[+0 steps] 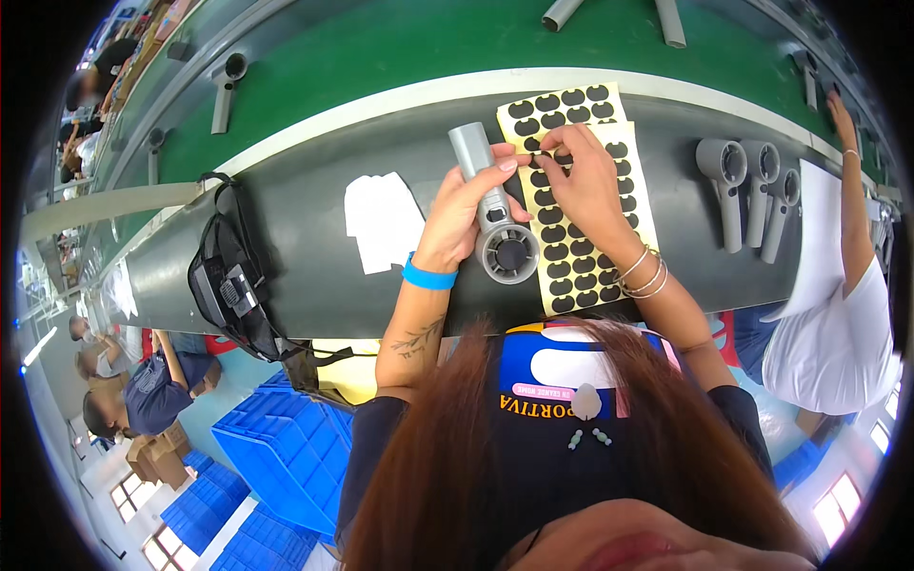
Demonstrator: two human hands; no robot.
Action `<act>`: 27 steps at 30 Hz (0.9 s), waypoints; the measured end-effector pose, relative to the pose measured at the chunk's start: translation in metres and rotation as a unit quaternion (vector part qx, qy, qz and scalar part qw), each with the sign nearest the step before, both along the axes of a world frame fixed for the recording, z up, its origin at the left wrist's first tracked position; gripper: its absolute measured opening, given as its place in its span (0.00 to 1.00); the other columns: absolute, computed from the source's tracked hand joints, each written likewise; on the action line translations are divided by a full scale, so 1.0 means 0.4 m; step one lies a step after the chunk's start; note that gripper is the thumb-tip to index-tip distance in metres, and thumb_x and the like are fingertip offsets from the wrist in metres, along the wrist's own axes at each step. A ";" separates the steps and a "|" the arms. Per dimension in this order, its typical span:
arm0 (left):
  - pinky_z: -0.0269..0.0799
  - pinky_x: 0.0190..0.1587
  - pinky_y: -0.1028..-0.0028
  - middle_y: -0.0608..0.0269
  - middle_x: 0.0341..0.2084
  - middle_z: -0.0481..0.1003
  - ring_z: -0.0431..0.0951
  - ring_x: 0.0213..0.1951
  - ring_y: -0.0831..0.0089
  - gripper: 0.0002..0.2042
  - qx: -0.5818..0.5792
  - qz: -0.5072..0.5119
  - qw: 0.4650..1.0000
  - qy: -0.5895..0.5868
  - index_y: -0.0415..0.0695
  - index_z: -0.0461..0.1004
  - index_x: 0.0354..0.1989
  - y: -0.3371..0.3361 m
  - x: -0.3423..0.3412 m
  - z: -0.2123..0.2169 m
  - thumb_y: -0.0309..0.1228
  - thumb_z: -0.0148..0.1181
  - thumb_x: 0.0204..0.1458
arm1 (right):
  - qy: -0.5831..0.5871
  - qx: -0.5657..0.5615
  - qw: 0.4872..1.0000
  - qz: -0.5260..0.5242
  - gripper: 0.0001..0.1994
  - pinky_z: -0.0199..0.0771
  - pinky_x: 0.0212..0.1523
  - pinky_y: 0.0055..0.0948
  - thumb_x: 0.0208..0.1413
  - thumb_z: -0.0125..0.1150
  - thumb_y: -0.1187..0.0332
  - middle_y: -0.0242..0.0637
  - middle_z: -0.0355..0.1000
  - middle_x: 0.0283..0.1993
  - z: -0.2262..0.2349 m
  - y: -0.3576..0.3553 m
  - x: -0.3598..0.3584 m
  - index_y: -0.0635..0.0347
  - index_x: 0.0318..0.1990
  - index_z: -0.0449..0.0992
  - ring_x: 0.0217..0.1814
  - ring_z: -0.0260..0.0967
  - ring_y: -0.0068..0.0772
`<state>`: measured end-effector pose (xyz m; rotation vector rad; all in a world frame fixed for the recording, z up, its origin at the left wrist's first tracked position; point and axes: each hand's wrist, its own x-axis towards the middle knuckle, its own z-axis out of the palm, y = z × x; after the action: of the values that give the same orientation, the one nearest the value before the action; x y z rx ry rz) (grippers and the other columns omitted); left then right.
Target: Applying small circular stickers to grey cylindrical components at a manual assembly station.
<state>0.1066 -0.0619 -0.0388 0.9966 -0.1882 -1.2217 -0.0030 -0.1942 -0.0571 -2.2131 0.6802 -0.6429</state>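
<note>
My left hand (459,211) is wrapped around a grey handheld fan (509,252), its round grille toward me and its handle pointing away. Over the yellow sheet of black stickers (649,214), my right hand (583,181) pinches a small dark piece that looks like one of the stickers. The tips of my left thumb and forefinger reach close to that piece, beside the fan's handle. Another sticker sheet (609,92) lies partly under the near one. My right fingers partly cover the stickers below them.
White paper pieces (383,224) lie left of my left hand. Several grey fans (731,205) stand to the right, near a co-worker (828,333). A black bag (227,276) sits at the left. Beyond the dark bench runs a green belt (381,67) carrying fan parts. Blue crates (286,447) stand below.
</note>
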 end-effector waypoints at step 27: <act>0.65 0.54 0.65 0.58 0.44 0.74 0.73 0.46 0.60 0.19 -0.178 0.051 0.845 -0.502 0.41 0.72 0.46 -0.064 -0.091 0.081 0.22 0.64 0.41 | -0.163 0.250 0.952 0.061 0.12 0.64 0.46 0.22 0.49 0.58 0.83 0.35 0.68 0.36 0.289 -0.016 -0.203 0.67 0.42 0.69 0.43 0.66 0.26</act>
<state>0.0703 -0.0877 -0.0063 1.2085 -1.1285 -0.4248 -0.0843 -0.2007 0.0585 -1.6196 0.4655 -0.6673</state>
